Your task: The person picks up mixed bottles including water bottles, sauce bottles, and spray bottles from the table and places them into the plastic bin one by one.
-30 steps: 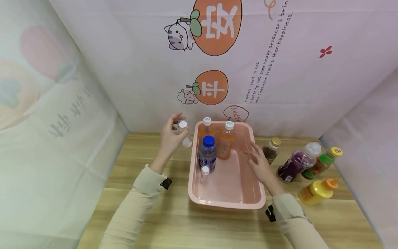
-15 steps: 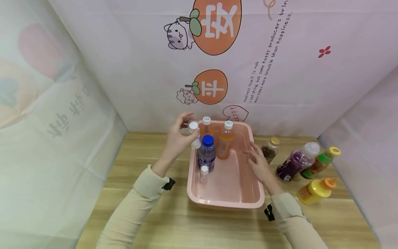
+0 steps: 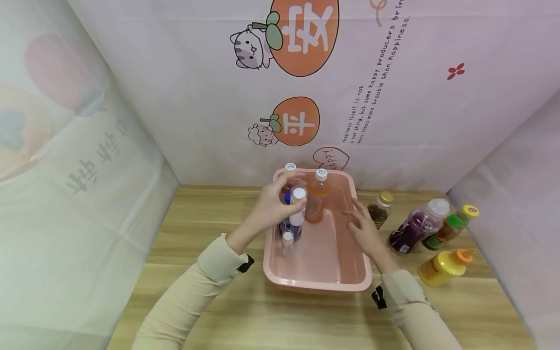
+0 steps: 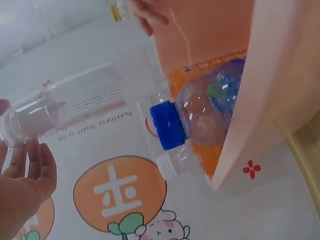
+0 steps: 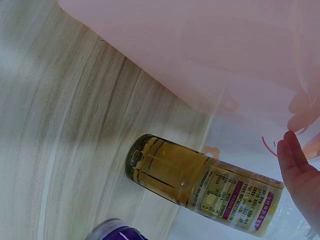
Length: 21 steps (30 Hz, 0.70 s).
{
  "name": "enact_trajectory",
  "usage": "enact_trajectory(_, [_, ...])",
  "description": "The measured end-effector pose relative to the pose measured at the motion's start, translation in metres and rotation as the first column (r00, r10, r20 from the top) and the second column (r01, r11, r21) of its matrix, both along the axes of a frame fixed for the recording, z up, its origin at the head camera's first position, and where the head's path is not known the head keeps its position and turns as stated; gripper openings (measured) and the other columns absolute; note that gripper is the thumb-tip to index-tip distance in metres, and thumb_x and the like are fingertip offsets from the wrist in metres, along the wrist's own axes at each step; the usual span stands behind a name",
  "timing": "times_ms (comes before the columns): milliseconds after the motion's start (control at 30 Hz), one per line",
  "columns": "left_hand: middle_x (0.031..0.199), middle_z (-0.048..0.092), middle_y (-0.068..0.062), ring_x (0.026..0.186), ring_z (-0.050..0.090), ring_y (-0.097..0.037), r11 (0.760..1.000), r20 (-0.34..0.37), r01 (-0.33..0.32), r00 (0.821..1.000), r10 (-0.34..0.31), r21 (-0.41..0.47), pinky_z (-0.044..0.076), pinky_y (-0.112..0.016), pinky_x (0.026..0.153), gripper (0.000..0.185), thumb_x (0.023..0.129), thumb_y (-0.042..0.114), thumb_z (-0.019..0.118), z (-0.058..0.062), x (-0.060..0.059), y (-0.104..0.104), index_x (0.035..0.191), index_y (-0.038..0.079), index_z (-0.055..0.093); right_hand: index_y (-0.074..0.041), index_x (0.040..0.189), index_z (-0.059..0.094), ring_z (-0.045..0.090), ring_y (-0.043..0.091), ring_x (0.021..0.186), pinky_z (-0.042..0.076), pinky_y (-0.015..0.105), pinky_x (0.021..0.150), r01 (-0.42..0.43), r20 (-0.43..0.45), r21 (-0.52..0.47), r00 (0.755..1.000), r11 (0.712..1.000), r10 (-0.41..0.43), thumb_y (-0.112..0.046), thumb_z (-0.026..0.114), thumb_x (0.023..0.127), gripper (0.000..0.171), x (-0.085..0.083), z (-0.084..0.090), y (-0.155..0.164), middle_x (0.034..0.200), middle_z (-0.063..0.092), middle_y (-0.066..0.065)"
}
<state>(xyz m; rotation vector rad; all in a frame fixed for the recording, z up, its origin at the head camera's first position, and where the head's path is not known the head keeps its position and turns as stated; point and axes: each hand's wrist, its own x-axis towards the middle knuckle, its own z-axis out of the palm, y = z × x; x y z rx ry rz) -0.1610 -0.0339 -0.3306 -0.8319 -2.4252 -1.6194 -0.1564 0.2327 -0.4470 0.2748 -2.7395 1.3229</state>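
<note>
A pink tub sits on a wooden table. At its right rim the right hand rests with fingers spread and relaxed, holding nothing. Over the tub's left side, the left hand has its fingers curled around a small clear bottle with a white cap, held upright above a blue-capped bottle. Behind stand two orange drink bottles. A dark tea bottle stands just right of the tub.

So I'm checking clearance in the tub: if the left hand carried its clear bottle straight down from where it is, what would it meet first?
Probably the blue-capped bottle standing in the pink tub; the left hand holds the clear bottle just over it, though depth is unclear.
</note>
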Motion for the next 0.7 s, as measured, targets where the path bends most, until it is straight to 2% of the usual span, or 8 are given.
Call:
enact_trajectory(133, [0.113, 0.066, -0.011, 0.106, 0.062, -0.023, 0.994, 0.023, 0.051, 0.999, -0.049, -0.098, 0.051, -0.033, 0.095, 0.051, 0.080, 0.008, 0.072, -0.008, 0.004, 0.009, 0.127, 0.008, 0.053, 0.009, 0.117, 0.059, 0.022, 0.050, 0.140, 0.028, 0.061, 0.111, -0.007, 0.009, -0.007, 1.000, 1.000, 0.007, 0.004, 0.047, 0.087, 0.033, 0.001, 0.001, 0.000, 0.153, 0.023, 0.024])
enact_trajectory(267, [0.109, 0.066, -0.008, 0.098, 0.062, -0.018, 0.976, 0.066, 0.113, 0.993, -0.102, -0.187, 0.053, -0.030, 0.086, 0.051, 0.082, 0.011, 0.071, -0.019, 0.005, 0.016, 0.129, 0.010, 0.053, 0.010, 0.116, 0.059, 0.021, 0.050, 0.140, 0.029, 0.061, 0.111, -0.016, 0.001, -0.008, 1.000, 1.000, 0.016, 0.005, 0.047, 0.086, 0.033, 0.002, 0.001, -0.001, 0.153, 0.024, 0.026])
enact_trajectory(467, [0.110, 0.064, -0.005, 0.090, 0.058, -0.015, 0.941, 0.157, 0.192, 0.976, -0.152, -0.279, 0.049, -0.019, 0.073, 0.050, 0.083, 0.010, 0.070, -0.032, -0.002, 0.025, 0.130, 0.010, 0.052, 0.009, 0.117, 0.060, 0.022, 0.049, 0.140, 0.028, 0.061, 0.111, -0.002, -0.009, -0.007, 1.000, 1.000, 0.002, 0.004, 0.048, 0.086, 0.033, -0.003, -0.001, 0.000, 0.153, 0.024, 0.024])
enact_trajectory(567, [0.117, 0.064, -0.005, 0.097, 0.060, -0.016, 0.916, 0.196, 0.228, 0.966, -0.170, -0.329, 0.052, -0.022, 0.080, 0.051, 0.084, 0.011, 0.070, -0.038, -0.004, 0.030, 0.132, 0.010, 0.052, 0.008, 0.117, 0.060, 0.022, 0.048, 0.140, 0.028, 0.061, 0.111, 0.007, -0.008, -0.009, 1.000, 1.000, -0.007, 0.003, 0.048, 0.086, 0.033, -0.004, -0.001, 0.001, 0.153, 0.025, 0.023])
enact_trajectory(700, [0.125, 0.062, -0.005, 0.111, 0.060, -0.016, 0.881, 0.208, 0.262, 0.959, -0.193, -0.394, 0.051, -0.026, 0.094, 0.053, 0.084, 0.012, 0.070, -0.048, -0.003, 0.033, 0.133, 0.009, 0.051, 0.008, 0.118, 0.060, 0.021, 0.049, 0.141, 0.028, 0.060, 0.112, -0.001, 0.000, -0.009, 1.000, 1.000, 0.001, 0.003, 0.047, 0.087, 0.033, -0.002, -0.002, 0.003, 0.154, 0.024, 0.023])
